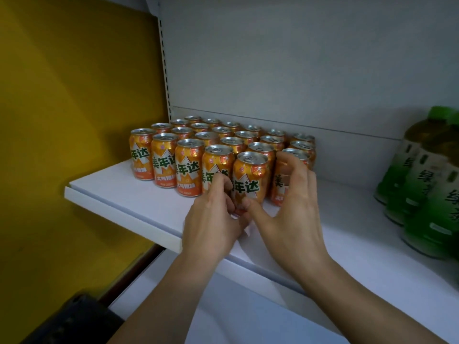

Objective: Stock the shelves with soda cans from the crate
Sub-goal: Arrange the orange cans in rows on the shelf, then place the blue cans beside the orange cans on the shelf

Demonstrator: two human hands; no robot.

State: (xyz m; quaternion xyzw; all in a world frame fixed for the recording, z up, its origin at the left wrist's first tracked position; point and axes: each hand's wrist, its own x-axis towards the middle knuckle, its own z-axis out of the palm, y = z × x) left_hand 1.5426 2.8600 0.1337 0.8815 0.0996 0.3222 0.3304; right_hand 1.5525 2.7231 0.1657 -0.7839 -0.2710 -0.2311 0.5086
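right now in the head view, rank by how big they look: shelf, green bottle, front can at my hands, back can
1. shelf
2. green bottle
3. front can
4. back can, same kind, just farther off
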